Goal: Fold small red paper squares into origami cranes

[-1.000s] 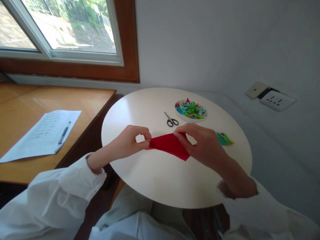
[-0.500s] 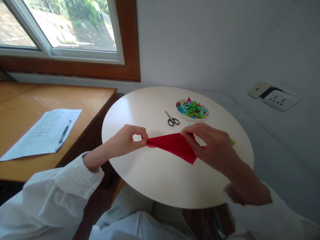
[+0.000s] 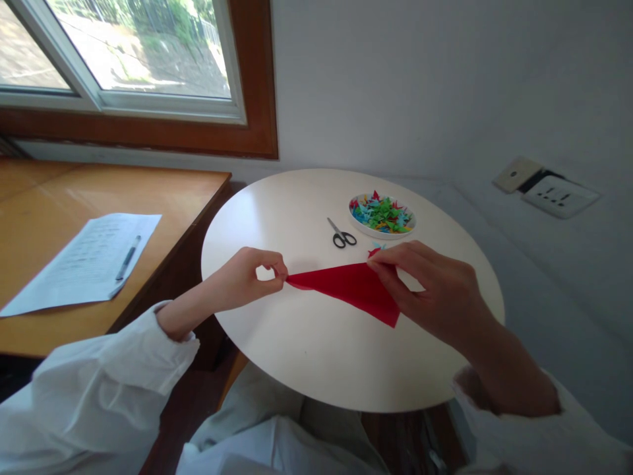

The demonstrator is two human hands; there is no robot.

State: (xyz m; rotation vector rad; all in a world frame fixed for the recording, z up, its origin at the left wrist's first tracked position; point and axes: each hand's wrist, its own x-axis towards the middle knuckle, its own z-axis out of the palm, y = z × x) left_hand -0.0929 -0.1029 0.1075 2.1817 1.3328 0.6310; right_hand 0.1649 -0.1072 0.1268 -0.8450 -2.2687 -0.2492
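A sheet of red paper (image 3: 353, 287), folded over itself, is stretched between my two hands above the round white table (image 3: 316, 369). My left hand (image 3: 252, 274) pinches its narrow left tip between thumb and forefinger. At the upper right edge my right hand (image 3: 435, 284) grips the paper, its thumb and fingers hiding part of that end. Beyond the paper lie black-handled scissors (image 3: 341, 237), blades pointing away. Just behind the right fingertips are small red and light-blue paper scraps (image 3: 376, 251), partly covered by the hand.
A white dish (image 3: 383, 218) heaped with small colourful paper pieces stands at the table's back right. On the wooden desk (image 3: 188, 191) at left lie printed sheets (image 3: 84, 257) with a pen (image 3: 128, 257). A wall with a socket (image 3: 558, 196) borders the right side.
My hands have moved slightly apart, the right one further right, with the red paper still between them. A small red scrap behind the right hand has come into view.
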